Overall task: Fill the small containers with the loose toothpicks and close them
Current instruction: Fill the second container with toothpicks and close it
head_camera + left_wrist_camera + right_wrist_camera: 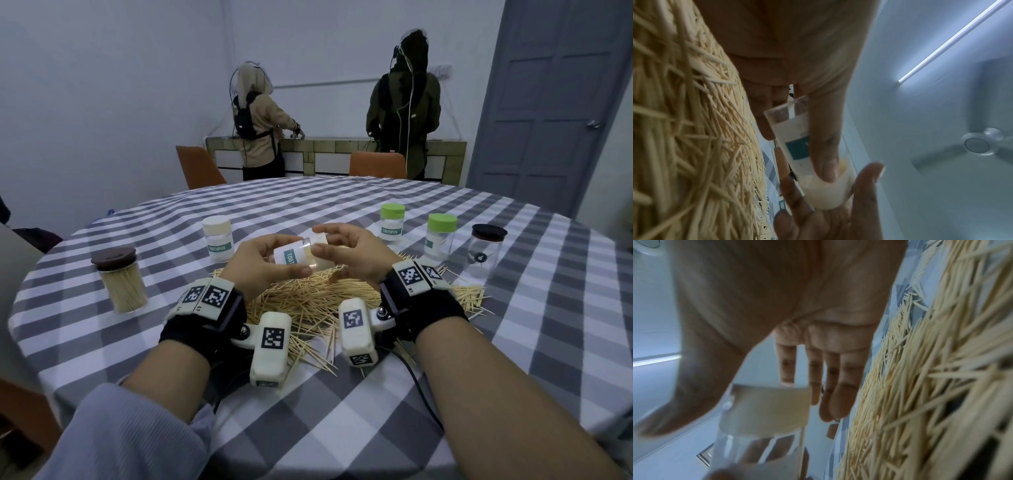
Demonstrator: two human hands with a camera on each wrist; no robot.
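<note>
**A:** Where are the hands?

**B:** Both are raised above a heap of loose toothpicks (318,301) on a round table (342,428) with a grey-and-white checked cloth. The left hand (263,263) grips a small clear container (301,255) labelled "TOOTHPICK", thumb and fingers curled around its body. The container lies tilted, its cream cap (320,238) pointing toward one o'clock.

**A:** And the right hand?

**B:** The right hand (352,253) sits at the cap end, fingers apart and nearly straight around the cap. Whether they press it, I cannot tell.

**A:** What else is on the table?

**B:** At nine o'clock, a brown-lidded jar (120,279) packed with toothpicks. At eleven o'clock, a cream-capped container (217,240). Toward one and two o'clock, two green-capped containers (393,222) (440,238), then a clear jar with a dark lid (486,250).

**A:** Anything beyond?

**B:** Two people (260,120) (404,102) stand with their backs turned at a counter.
</note>
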